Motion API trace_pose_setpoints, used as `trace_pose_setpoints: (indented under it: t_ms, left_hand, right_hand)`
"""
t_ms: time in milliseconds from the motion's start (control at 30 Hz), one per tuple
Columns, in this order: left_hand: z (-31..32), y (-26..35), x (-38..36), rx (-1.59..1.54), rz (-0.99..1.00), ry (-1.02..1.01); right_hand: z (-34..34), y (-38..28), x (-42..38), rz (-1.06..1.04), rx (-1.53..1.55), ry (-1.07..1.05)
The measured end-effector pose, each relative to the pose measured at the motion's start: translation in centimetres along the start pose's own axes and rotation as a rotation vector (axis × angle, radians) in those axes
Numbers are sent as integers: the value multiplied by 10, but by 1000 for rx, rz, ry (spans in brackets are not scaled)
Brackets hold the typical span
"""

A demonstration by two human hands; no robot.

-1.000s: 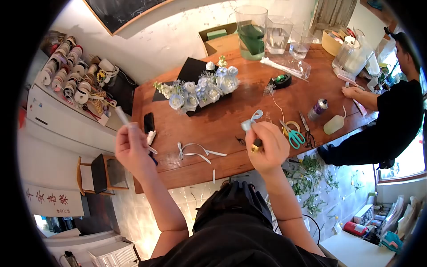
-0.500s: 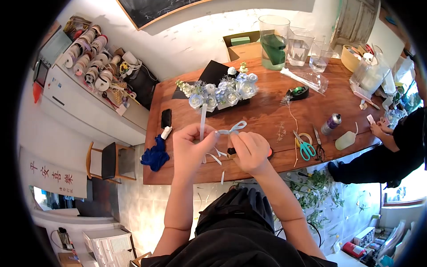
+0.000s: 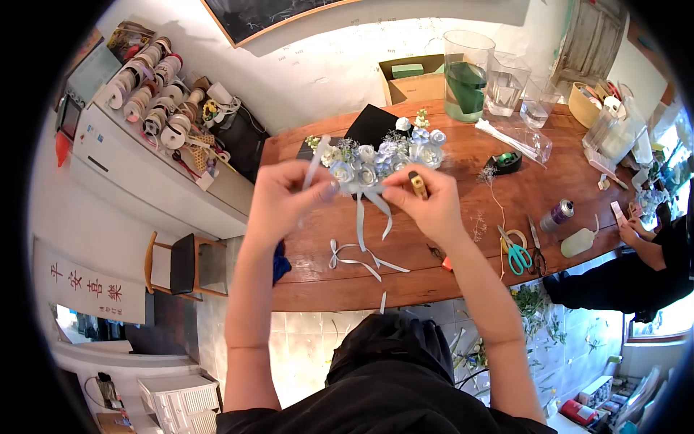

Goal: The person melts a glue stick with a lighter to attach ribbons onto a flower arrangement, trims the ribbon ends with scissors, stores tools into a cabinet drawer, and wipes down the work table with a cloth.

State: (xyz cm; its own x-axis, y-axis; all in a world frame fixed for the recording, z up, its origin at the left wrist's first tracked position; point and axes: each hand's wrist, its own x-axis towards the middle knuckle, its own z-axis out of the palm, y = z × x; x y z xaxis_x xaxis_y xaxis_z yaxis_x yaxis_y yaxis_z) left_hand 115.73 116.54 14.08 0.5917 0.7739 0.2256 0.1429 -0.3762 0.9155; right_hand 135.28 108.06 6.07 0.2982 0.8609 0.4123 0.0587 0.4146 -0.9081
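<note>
In the head view my left hand [image 3: 295, 201] is raised in front of the flower box, its thumb and fingers pinched on a pale ribbon strip [image 3: 315, 163] that sticks up past the fingers. My right hand [image 3: 431, 202] is closed at about the same height. A small gold and black cylinder [image 3: 418, 185] is tucked in its fingers. Between the hands a light blue ribbon [image 3: 361, 217] hangs in two tails; its upper part is blurred. Right behind them stand pale blue and white roses [image 3: 367, 173] in a black box. Another thin ribbon [image 3: 359, 260] lies curled on the wooden table [image 3: 318, 289].
Teal scissors [image 3: 517, 256], dark shears [image 3: 537, 249], a spray can [image 3: 557, 215] and a squeeze bottle [image 3: 578, 244] lie or stand at the right. Clear vases [image 3: 468, 65] stand at the back. A co-worker [image 3: 650, 253] is at the right end. Ribbon rolls [image 3: 153, 87] fill the left shelf.
Both hands have moved up and farther apart, toward the flowers. The ribbon loop between them no longer shows there; loose tails hang instead. The curled ribbon on the table is now uncovered.
</note>
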Motion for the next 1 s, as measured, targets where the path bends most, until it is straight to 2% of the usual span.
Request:
trace_pose_setpoints:
  t_ms: [100, 133, 233, 300, 533, 733, 1000]
  left_hand:
    - [-34, -5, 44, 157, 92, -49]
    - [-44, -11, 61, 193, 95, -75]
    - [-71, -37, 119, 230, 116, -151]
    - [-83, -70, 161, 184, 136, -211]
    - [-84, -159, 261, 378, 108, -409]
    - [-77, -189, 297, 430, 45, -413]
    - [-53, -272, 318, 282, -160, -461]
  right_hand:
    - [14, 0, 46, -115, -287, 7]
    - [22, 1, 62, -79, -335, 30]
    - [33, 23, 116, -204, -465, 66]
    - [37, 47, 144, -139, -502, 80]
    - [32, 145, 197, 9, -637, 201]
    - [32, 200, 216, 103, -527, 226]
    - [21, 268, 229, 118, -851, 187]
